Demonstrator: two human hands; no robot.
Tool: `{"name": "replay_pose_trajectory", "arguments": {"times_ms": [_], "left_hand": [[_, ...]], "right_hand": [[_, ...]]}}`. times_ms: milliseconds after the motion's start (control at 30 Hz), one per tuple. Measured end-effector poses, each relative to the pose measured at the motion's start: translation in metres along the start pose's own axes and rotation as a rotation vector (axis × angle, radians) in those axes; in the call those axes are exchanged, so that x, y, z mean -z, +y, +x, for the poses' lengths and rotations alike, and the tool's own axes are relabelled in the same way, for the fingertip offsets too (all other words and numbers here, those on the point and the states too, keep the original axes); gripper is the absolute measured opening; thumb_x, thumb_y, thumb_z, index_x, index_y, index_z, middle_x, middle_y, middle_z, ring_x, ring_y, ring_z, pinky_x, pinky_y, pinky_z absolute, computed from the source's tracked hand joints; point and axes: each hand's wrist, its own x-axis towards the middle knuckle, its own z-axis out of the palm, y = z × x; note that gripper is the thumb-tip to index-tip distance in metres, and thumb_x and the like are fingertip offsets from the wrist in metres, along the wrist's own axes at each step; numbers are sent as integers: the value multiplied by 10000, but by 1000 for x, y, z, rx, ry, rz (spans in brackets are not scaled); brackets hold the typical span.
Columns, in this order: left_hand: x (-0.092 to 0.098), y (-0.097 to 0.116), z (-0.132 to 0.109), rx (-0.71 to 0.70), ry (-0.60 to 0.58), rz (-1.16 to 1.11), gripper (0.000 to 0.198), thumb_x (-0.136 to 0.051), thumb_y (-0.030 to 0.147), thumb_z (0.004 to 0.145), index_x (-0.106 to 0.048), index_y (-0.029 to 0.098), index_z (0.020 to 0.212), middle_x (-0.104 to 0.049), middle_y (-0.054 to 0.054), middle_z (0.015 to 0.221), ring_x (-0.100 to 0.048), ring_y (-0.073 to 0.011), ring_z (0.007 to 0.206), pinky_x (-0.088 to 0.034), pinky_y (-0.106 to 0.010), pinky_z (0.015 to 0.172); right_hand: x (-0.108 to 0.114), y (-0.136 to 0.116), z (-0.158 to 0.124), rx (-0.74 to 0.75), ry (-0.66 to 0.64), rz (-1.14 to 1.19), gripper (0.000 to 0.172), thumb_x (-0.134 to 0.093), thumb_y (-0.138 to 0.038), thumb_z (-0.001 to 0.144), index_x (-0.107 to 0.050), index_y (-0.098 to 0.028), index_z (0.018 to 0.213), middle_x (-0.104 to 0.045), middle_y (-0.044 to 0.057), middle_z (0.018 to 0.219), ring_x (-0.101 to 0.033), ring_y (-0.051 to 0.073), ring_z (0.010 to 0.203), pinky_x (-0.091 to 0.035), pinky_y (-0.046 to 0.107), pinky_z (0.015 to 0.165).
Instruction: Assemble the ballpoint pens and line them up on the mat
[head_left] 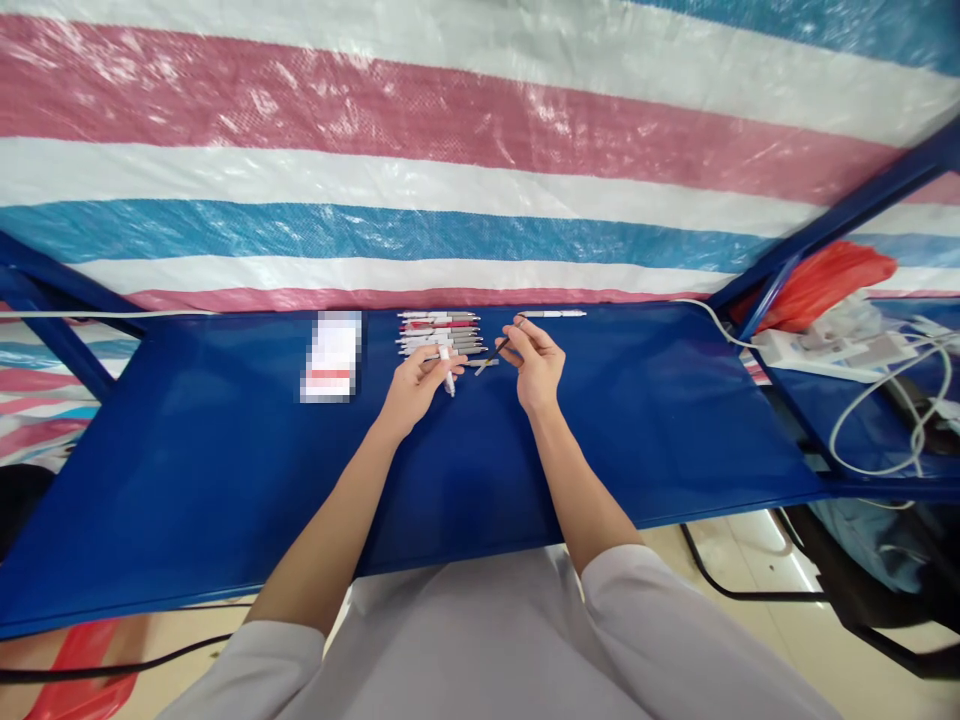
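Left hand [413, 390] clamps its fingers on a white barrel [449, 380], right hand [540, 368] pinches a thin dark rod [492, 357] — light pressure's wise here!

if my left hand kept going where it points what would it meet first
Your left hand would probably meet the row of slim white, grey and red pens lying ahead, though depth is hard to judge.

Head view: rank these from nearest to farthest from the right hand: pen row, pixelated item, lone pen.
1. Lone pen: just beyond the right hand.
2. Pen row: to that hand's left, beyond the left hand.
3. Pixelated item: farther left, past the left hand.
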Motion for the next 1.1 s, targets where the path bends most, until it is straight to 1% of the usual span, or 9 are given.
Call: {"name": "replay_pose_trajectory", "arguments": {"times_ms": [67, 167, 267, 333, 400, 467, 600, 833, 1100], "left_hand": [[1, -5, 3, 25, 40, -112, 438, -764, 471, 779, -621, 181, 1074, -755, -127, 1054, -726, -262, 938, -557, -409, 850], [2, -10, 6, 49, 90, -242, 419, -815, 416, 730, -635, 185, 1029, -750, -89, 1032, -731, -232, 893, -555, -431, 889], [5, -10, 6, 68, 106, -308, 389, -836, 387, 714, -649, 187, 991, -745, -57, 961, -730, -213, 841, -568, -430, 872], [7, -9, 5, 77, 112, -332, 381, -838, 388, 713, -653, 188, 979, -742, -46, 906, -731, -219, 834, -570, -444, 878], [9, -8, 4, 96, 119, -348, 383, -846, 385, 706, -662, 185, 977, -738, -42, 902, -730, -217, 833, -569, -458, 898], [10, -8, 3, 100, 95, -362, 380, -837, 393, 719, -667, 185, 989, -732, -40, 904, -730, -219, 827, -579, -463, 883], [10, -10, 4, 100, 70, -377, 351, -824, 386, 744, -669, 186, 987, -721, -29, 883, -729, -207, 820, -594, -430, 858], [7, -10, 5, 82, 109, -312, 388, -831, 420, 720, -667, 171, 969, -714, -34, 870, -732, -215, 790, -612, -422, 811], [9, -14, 4, 36, 83, -264, 361, -788, 410, 773, -665, 176, 1018, -716, -47, 922, -737, -219, 808, -613, -422, 817]], "right_hand": [[-1, 4, -2, -31, -8, 4, 340, -802, -400, 671, -731, -214, 946, -770, 20, 894, -737, 170, 731, -639, 330, 702], [-3, 9, -6, -70, -61, 10, 369, -818, -403, 659, -738, -216, 967, -767, 10, 865, -728, 152, 714, -626, 271, 618], [-5, 12, -6, -94, -126, 1, 367, -829, -409, 652, -743, -220, 955, -765, -1, 839, -722, 143, 703, -627, 266, 618], [-5, 13, -6, -113, -146, -12, 363, -832, -412, 648, -746, -220, 944, -764, -2, 826, -724, 149, 702, -632, 281, 626], [-5, 14, -4, -127, -155, -14, 363, -831, -411, 648, -748, -218, 945, -767, 2, 830, -727, 157, 703, -638, 295, 634], [-4, 15, -3, -133, -160, -8, 361, -831, -404, 651, -750, -218, 949, -770, 4, 836, -730, 160, 705, -642, 300, 636], [-3, 18, -2, -143, -178, -13, 352, -832, -388, 653, -752, -220, 951, -771, -2, 831, -735, 158, 713, -640, 283, 619], [0, 19, -1, -151, -206, -36, 354, -822, -397, 669, -749, -222, 968, -776, 2, 849, -739, 152, 711, -636, 266, 617], [-1, 19, -4, -137, -256, -34, 301, -820, -373, 689, -749, -227, 942, -772, -7, 833, -746, 145, 701, -632, 245, 609]]}}
